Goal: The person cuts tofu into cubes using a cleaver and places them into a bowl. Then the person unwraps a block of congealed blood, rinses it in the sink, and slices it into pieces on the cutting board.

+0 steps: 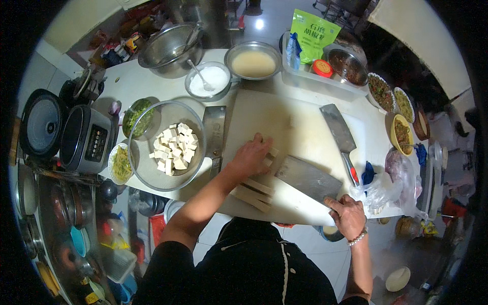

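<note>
My left hand [249, 156] rests on the white cutting board [255, 110], its bent fingers around pale tofu pieces [272, 152] that are partly hidden under it. In my right hand [347, 216] is the handle of a cleaver [309, 177]; its broad blade lies low over the board, right of the tofu. Several long tofu strips [251, 196] lie near the board's front edge, below my left hand. Tofu cubes [175, 146] are heaped in a wide round sieve-like bowl [141, 160] to the left.
A second cleaver [339, 131] lies on the board's right; another wide blade [214, 129] is beside the sieve-like bowl. Behind stand a bowl of white granules [219, 78], a bowl of cloudy liquid [253, 65] and a plastic bin [324, 85]. Plastic bags [385, 190] sit at right.
</note>
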Demonstrator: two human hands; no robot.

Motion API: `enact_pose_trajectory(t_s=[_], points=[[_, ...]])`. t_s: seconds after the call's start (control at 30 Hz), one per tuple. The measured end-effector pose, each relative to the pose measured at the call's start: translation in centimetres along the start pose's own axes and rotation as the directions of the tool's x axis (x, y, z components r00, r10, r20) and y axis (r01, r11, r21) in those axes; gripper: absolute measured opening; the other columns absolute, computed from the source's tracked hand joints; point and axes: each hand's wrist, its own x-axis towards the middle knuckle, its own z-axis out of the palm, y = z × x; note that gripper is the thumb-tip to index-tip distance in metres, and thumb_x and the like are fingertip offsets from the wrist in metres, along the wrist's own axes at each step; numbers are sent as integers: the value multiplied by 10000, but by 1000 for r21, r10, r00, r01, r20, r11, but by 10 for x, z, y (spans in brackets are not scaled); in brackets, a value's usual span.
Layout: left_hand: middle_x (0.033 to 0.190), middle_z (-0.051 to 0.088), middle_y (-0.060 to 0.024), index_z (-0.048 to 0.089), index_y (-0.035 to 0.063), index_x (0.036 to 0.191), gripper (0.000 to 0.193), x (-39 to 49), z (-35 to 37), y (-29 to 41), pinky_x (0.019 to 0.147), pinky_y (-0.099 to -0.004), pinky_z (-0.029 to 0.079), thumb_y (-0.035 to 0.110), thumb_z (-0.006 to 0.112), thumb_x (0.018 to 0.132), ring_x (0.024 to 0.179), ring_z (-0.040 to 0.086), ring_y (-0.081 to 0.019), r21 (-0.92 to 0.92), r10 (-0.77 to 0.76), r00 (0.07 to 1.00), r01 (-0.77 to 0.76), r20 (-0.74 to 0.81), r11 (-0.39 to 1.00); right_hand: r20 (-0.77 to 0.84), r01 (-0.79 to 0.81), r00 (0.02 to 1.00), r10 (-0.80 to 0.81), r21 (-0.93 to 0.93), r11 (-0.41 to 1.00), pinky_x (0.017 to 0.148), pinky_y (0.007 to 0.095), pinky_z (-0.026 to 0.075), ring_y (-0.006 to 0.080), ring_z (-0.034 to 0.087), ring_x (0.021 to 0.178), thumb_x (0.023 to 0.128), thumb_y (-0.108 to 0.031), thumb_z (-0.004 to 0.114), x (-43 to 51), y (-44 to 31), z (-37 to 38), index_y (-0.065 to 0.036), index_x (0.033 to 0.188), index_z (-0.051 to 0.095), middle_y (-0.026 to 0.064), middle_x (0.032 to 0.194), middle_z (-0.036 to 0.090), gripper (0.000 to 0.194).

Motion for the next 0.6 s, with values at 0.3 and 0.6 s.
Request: enact_pose_trajectory(t_s=[0.3,0.6], points=[[1001,544,-186,603,83,1097,438,4,-23,-13,827,-421,483,181,711,684,940,562,-374,-227,56,997,-66,-53,972,-94,121,989,-118,32,992,660,379,408,226,583,744,727,-143,688,46,-36,2,-234,1072,679,53,741,575,357],[994,554,-151,627,72,1118,427,-113,-114,-30,744,-354,506,122,732,708,822,614,-264,-197,-285,838,216,-466,956,-262,384,890,-373,-11,923,567,325,415,202,551,637,668,-99,705,91,-105,-28,-247,956,644,18,691,521,329]])
